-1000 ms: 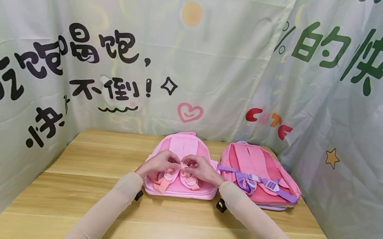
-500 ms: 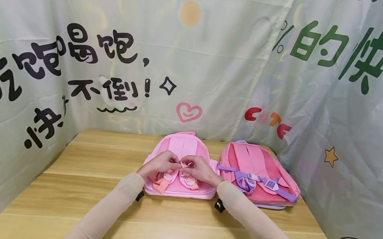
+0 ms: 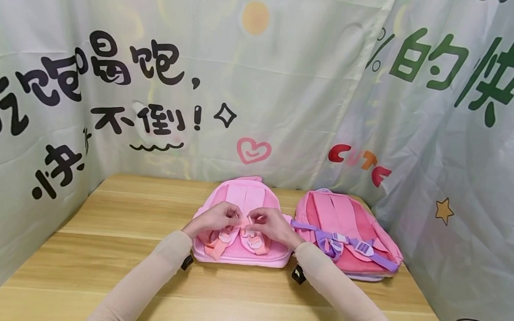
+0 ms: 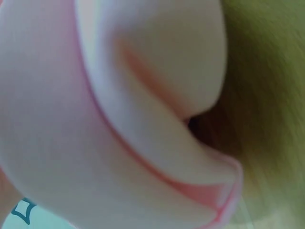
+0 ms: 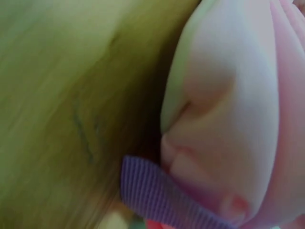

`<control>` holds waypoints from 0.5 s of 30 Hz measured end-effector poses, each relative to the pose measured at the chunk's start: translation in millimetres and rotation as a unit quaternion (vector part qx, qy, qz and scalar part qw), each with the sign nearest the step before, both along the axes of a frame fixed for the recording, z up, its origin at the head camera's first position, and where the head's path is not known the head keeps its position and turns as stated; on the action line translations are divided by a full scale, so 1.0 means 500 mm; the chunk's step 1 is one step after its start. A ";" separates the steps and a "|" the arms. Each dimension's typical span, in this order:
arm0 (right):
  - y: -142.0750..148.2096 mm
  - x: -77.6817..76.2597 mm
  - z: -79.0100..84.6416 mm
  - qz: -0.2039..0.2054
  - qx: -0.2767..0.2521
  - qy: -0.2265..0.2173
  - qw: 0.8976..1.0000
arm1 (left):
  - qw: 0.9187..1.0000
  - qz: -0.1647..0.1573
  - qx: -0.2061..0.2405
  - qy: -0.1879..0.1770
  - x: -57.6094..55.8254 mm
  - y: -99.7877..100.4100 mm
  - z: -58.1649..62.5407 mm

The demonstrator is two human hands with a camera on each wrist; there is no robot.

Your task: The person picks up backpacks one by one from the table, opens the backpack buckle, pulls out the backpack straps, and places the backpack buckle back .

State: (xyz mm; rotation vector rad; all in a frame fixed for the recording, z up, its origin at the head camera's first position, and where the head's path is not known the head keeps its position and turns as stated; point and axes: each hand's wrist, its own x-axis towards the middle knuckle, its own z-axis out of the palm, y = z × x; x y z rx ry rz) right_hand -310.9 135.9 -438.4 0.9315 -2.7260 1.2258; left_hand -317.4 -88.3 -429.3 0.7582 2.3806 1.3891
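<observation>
A light pink backpack [image 3: 248,188] lies on the table with its back panel and shoulder straps facing up. Over its middle, my left hand [image 3: 212,219] and right hand [image 3: 273,227] face each other, fingertips bent together. A short coral strap [image 3: 245,222] runs between them, and each hand pinches one side of it. Below hang the coral webbing ends [image 3: 218,248] and light buckles. What sits right under the fingertips is too small to make out. Both wrist views show only the backpack's pale pink side, close and blurred: left side [image 4: 119,157], right side [image 5: 228,119].
A second backpack [image 3: 339,208], deeper pink, lies close on the right; its purple strap [image 3: 387,263] with buckles crosses the front. Purple webbing [image 5: 157,191] also shows in the right wrist view. Printed curtains [image 3: 303,109] enclose the wooden table [image 3: 141,208] at the back and sides.
My hands have drawn slightly apart, the right one shifting a little to the right. More of the coral strap shows between the fingertips. Both backpacks stay in place.
</observation>
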 end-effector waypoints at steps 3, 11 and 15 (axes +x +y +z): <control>0.005 -0.004 -0.002 -0.003 -0.008 -0.016 1.000 | 1.000 0.002 0.000 0.000 0.001 0.002 0.000; 0.018 -0.009 0.001 -0.012 -0.019 -0.040 0.999 | 0.999 0.039 -0.025 0.006 0.002 0.011 0.005; 0.025 -0.010 0.003 -0.019 -0.022 -0.046 0.999 | 0.998 0.056 -0.023 -0.004 0.003 0.013 0.005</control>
